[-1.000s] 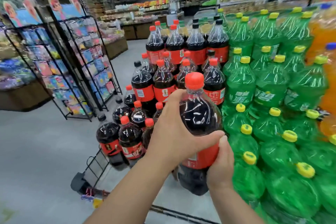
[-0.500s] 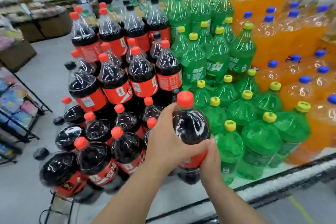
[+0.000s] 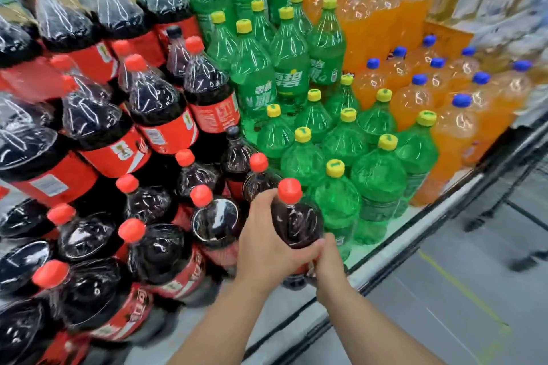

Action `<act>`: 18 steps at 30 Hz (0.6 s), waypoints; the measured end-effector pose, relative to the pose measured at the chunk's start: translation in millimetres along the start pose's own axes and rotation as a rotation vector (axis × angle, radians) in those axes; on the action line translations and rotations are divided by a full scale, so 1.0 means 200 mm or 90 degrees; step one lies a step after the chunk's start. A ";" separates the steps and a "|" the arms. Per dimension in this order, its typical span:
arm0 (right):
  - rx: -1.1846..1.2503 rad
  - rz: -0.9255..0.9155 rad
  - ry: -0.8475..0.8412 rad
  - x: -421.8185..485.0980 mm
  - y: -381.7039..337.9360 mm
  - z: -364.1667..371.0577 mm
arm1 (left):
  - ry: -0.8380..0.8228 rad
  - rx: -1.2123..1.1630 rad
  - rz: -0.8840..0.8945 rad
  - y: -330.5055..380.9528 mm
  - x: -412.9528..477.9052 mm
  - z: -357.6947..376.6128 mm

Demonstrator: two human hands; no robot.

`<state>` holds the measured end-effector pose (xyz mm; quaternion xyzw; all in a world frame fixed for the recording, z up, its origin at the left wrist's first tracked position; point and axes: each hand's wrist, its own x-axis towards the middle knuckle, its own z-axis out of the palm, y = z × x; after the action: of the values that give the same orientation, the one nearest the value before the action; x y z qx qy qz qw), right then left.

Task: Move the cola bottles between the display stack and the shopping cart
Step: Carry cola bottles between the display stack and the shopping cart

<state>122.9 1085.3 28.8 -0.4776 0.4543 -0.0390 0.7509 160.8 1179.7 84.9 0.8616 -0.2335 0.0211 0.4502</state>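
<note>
The cola bottle (image 3: pixel 296 216) stands upright at the front edge of the stack, in the gap between the other cola bottles (image 3: pixel 213 219) and the green bottles (image 3: pixel 338 201). The left hand (image 3: pixel 267 246) wraps tight around its side and the right hand (image 3: pixel 327 258) grips it low down. To do it well, I think both hands should set the bottom flat on the white shelf (image 3: pixel 385 246) before letting go, so nothing tips.

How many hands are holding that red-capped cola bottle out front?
2: the left hand wraps the cola bottle from its left side; the right hand grips lower on its right.
</note>
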 end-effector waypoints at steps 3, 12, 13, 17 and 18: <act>0.014 0.017 0.007 0.03 0.02 0.00 | -0.011 -0.018 -0.010 -0.05 0.00 0.04; 0.038 0.045 0.018 0.08 0.07 -0.03 | -0.002 -0.058 0.025 -0.15 -0.04 0.14; 0.041 0.049 0.017 0.09 0.08 -0.03 | 0.008 -0.067 0.026 -0.16 -0.04 0.15; 0.043 0.057 0.016 0.11 0.07 -0.02 | 0.017 -0.067 0.021 -0.18 -0.04 0.16; 0.040 0.054 0.018 0.11 0.07 -0.02 | 0.012 -0.062 0.014 -0.18 -0.04 0.16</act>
<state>127.9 1079.8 3.5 -0.4332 0.4834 -0.0283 0.7602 164.4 1175.5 36.1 0.8356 -0.2397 0.0228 0.4938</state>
